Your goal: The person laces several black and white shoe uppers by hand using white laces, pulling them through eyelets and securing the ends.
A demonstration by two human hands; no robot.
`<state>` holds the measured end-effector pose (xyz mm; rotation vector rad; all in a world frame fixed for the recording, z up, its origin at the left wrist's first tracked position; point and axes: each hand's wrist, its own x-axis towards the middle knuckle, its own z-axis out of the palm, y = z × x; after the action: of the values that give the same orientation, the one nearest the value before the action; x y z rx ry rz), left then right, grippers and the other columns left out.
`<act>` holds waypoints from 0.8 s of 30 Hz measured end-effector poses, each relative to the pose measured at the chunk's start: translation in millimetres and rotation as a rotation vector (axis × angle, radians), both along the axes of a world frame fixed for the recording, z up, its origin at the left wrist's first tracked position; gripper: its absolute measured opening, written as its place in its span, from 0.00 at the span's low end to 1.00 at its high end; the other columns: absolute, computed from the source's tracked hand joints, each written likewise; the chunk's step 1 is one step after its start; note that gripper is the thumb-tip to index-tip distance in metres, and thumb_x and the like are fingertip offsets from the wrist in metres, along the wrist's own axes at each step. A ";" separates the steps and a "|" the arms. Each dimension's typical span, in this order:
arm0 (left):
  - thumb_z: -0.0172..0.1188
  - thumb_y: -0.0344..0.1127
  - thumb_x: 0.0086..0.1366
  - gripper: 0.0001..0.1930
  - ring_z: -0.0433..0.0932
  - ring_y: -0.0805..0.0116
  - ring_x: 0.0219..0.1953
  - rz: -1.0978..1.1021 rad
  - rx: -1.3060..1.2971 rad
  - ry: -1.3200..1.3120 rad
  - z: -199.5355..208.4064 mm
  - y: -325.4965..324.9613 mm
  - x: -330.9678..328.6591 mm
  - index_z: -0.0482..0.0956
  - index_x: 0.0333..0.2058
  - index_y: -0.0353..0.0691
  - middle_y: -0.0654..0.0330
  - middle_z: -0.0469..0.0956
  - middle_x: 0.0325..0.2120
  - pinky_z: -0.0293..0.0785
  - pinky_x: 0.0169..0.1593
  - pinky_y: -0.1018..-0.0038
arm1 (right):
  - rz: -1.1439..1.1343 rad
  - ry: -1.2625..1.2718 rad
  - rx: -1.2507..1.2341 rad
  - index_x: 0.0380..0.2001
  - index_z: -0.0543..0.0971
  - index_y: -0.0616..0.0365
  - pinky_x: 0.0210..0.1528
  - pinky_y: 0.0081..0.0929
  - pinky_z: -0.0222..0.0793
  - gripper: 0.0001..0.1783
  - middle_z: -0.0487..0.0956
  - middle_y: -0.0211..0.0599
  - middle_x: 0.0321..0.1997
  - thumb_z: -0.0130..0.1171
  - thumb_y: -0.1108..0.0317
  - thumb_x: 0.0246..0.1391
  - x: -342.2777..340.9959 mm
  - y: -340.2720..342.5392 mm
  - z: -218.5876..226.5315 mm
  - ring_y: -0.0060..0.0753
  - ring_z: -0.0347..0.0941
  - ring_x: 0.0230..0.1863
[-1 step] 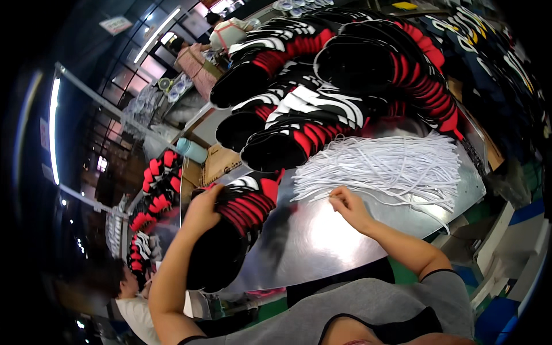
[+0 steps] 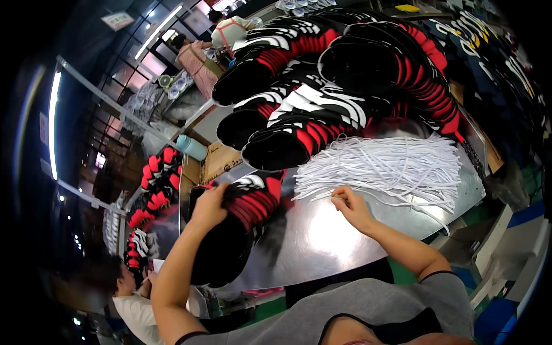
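- Black-and-red shoe uppers (image 2: 253,206), seven o'clock: left hand (image 2: 209,206) grips them, fingers bent over; no lace is visible on them.
- Right hand (image 2: 352,208), four o'clock: fingers half curled; I cannot tell if they hold something.
- White laces (image 2: 382,169), three o'clock, lie bundled.
- More uppers (image 2: 322,109), twelve o'clock, stand piled.
- Carton (image 2: 221,164), nine o'clock: contents hidden.

Head cam, L of pr, wide fisheye; faces dn & fwd over metal tbl (image 2: 296,259), close.

No legible txt. White hanging sign (image 2: 118,21), cardboard box (image 2: 215,161): print too sm. to read.
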<state>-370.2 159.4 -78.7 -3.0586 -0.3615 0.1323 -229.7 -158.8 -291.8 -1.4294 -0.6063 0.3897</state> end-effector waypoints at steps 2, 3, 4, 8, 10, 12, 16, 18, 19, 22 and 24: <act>0.59 0.22 0.44 0.37 0.73 0.43 0.53 -0.054 0.067 -0.130 -37.7 20.7 31.6 0.68 0.59 0.44 0.47 0.76 0.49 0.70 0.54 0.50 | -0.078 -0.111 -0.065 0.41 0.75 0.59 0.29 0.23 0.64 0.11 0.77 0.32 0.25 0.62 0.66 0.59 -2.6 4.2 10.3 0.22 0.71 0.25; 0.60 0.22 0.44 0.39 0.71 0.43 0.56 -0.124 0.089 -0.266 -52.2 24.1 50.0 0.68 0.60 0.45 0.48 0.75 0.51 0.69 0.54 0.47 | -0.127 -0.189 -0.101 0.40 0.76 0.59 0.28 0.23 0.64 0.11 0.76 0.32 0.24 0.62 0.66 0.58 -5.3 3.4 14.9 0.21 0.70 0.24; 0.61 0.22 0.44 0.40 0.69 0.46 0.58 -0.109 0.059 -0.355 -57.2 19.8 72.4 0.67 0.61 0.45 0.49 0.73 0.52 0.66 0.55 0.48 | -0.170 -0.262 -0.140 0.39 0.77 0.60 0.27 0.23 0.63 0.10 0.76 0.32 0.23 0.63 0.66 0.58 -9.2 0.8 17.0 0.20 0.69 0.24; 0.62 0.22 0.43 0.44 0.64 0.53 0.60 -0.021 0.153 -0.743 -117.9 -2.0 126.3 0.64 0.64 0.44 0.50 0.68 0.55 0.56 0.59 0.55 | -0.294 -0.257 -0.220 0.34 0.82 0.59 0.22 0.21 0.61 0.07 0.74 0.32 0.19 0.65 0.68 0.55 13.6 -13.6 23.7 0.19 0.65 0.18; 0.62 0.25 0.45 0.44 0.62 0.50 0.64 -0.048 0.172 -0.726 -132.2 -16.5 122.8 0.62 0.66 0.45 0.47 0.64 0.60 0.54 0.61 0.51 | -0.400 -0.423 -0.341 0.35 0.82 0.60 0.26 0.25 0.65 0.08 0.77 0.36 0.22 0.65 0.67 0.55 38.3 -18.4 36.7 0.26 0.70 0.21; 0.58 0.26 0.50 0.41 0.58 0.48 0.67 -0.212 0.192 -0.727 -120.4 -27.5 112.7 0.61 0.67 0.46 0.46 0.60 0.64 0.51 0.64 0.46 | -0.447 -0.591 -0.566 0.33 0.82 0.58 0.31 0.32 0.68 0.09 0.79 0.38 0.28 0.66 0.64 0.53 88.2 -14.2 56.3 0.39 0.75 0.28; 0.59 0.26 0.54 0.22 0.72 0.50 0.54 -0.495 -0.042 -0.876 -116.6 -53.5 66.8 0.78 0.51 0.36 0.50 0.75 0.51 0.66 0.57 0.57 | -0.383 -0.661 -0.902 0.30 0.83 0.56 0.35 0.37 0.71 0.12 0.81 0.40 0.29 0.65 0.59 0.51 139.2 20.0 54.8 0.48 0.78 0.32; 0.62 0.31 0.59 0.17 0.73 0.49 0.49 -0.268 -0.315 -0.784 -136.2 -56.4 54.1 0.77 0.48 0.33 0.49 0.76 0.45 0.68 0.53 0.59 | -0.371 -0.630 -0.938 0.28 0.82 0.57 0.33 0.33 0.70 0.11 0.79 0.39 0.24 0.67 0.60 0.47 156.6 24.1 46.8 0.42 0.76 0.27; 0.63 0.33 0.60 0.17 0.73 0.48 0.48 -0.137 -0.391 -0.762 -150.0 -53.6 51.8 0.76 0.47 0.32 0.47 0.75 0.45 0.68 0.53 0.59 | -0.324 -0.557 -0.827 0.27 0.82 0.57 0.32 0.30 0.68 0.11 0.79 0.36 0.23 0.67 0.61 0.48 156.9 22.9 55.4 0.36 0.74 0.26; 0.65 0.44 0.61 0.26 0.70 0.44 0.50 -0.014 -0.387 -0.744 -168.5 -53.8 66.7 0.72 0.48 0.27 0.43 0.75 0.46 0.65 0.54 0.56 | -0.139 -0.290 -0.448 0.26 0.81 0.58 0.27 0.20 0.57 0.07 0.71 0.20 0.20 0.67 0.67 0.51 130.1 12.1 108.9 0.13 0.60 0.23; 0.65 0.51 0.60 0.32 0.69 0.41 0.52 0.103 -0.502 -0.625 -165.5 -62.4 87.2 0.71 0.47 0.23 0.39 0.76 0.43 0.63 0.56 0.54 | -0.013 -0.077 -0.263 0.33 0.79 0.57 0.20 0.13 0.43 0.05 0.64 0.15 0.19 0.64 0.71 0.55 106.3 6.4 152.2 0.07 0.52 0.19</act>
<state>-283.0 97.0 -244.2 -3.4974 -0.5892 -0.8762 -123.4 -152.4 -139.6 -1.7055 -0.6247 0.4168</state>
